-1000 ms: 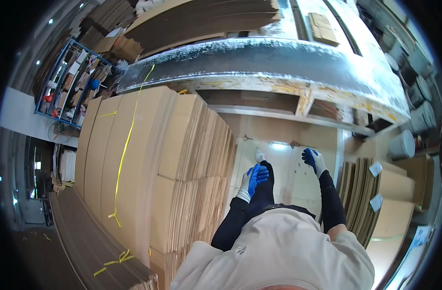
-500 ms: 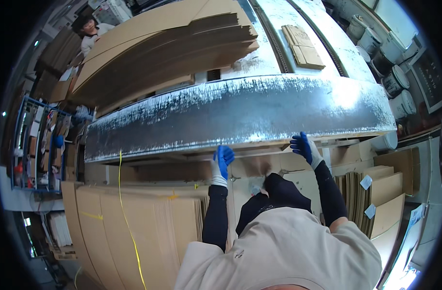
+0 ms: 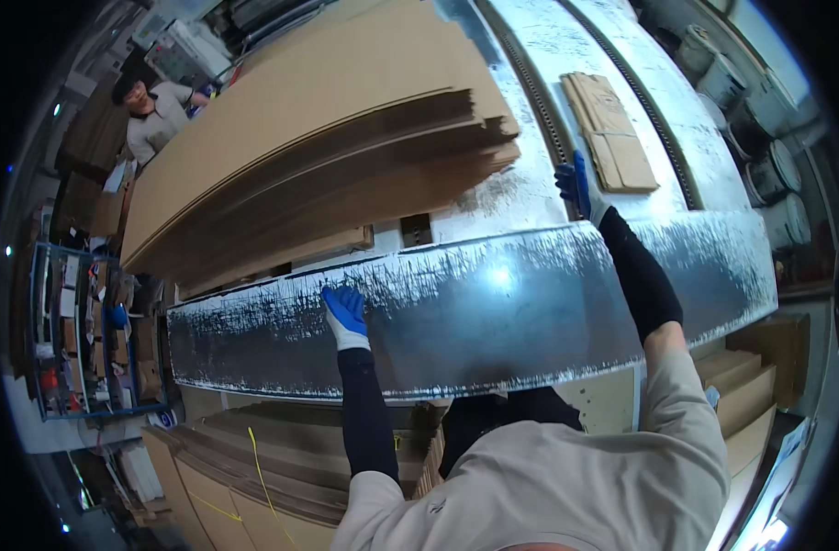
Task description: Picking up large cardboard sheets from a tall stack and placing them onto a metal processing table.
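Observation:
My left hand (image 3: 346,312), in a blue-and-white glove, reaches over the scuffed metal bench surface (image 3: 438,312) near its far edge. Its fingers are loosely bent and the thumb stands apart; nothing shows in it. Farther forward, past the bench's far edge, is my right hand (image 3: 580,188) in a matching glove. Its fingers are stretched out, with nothing held. On its right lies a small bundle of flat brown cardboard (image 3: 617,138). A large stack of cardboard sheets (image 3: 337,119) sits beyond the bench, forward of my left hand and apart from it.
Dark slotted tracks (image 3: 530,83) run across the pale metal table. A co-worker (image 3: 158,115) stands behind the big stack at far left. A blue-framed rack (image 3: 98,331) is on the left, white buckets (image 3: 773,170) on the right. More cardboard (image 3: 254,468) stands at lower left, with yellow strapping.
I have come closer to the bench, and both arms now reach across it. My right hand has gone far forward beside the cardboard bundle; my left has moved forward and left.

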### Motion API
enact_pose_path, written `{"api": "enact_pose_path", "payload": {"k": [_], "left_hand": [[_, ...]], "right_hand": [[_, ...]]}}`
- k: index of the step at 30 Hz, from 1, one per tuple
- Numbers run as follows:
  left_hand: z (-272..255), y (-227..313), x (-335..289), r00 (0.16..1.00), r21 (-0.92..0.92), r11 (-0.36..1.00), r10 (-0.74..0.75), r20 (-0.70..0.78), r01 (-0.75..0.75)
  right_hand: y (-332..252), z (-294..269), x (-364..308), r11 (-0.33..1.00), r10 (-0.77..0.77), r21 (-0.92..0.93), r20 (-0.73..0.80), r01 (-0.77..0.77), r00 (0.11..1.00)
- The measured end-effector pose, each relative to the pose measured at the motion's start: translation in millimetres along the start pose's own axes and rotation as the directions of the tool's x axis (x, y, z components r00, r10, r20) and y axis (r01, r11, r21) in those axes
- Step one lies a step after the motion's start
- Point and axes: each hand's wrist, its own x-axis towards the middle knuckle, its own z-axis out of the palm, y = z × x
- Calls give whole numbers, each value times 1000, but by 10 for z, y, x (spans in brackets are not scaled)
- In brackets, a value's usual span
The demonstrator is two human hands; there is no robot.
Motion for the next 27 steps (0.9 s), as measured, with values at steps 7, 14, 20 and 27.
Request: {"api": "enact_pose_path", "payload": {"k": [7,14,20,27], "left_hand": [[678,451,1309,905,31,926,374,-204,-376],[417,954,2622,583,566,801,560,-589,-197],[-81,950,3443,712,-381,624,450,-539,-683],[-188,926,3475,466,608,557,824,-322,-566]], "right_hand": [[-364,-15,1623,906,-422,154,377,394,824],[-992,589,761,-221,-283,-955,257,198,924],[-1301,1508,46,-822,234,563,200,84,951],[-1213,1436,155,-990,141,21,252,140,957]]}}
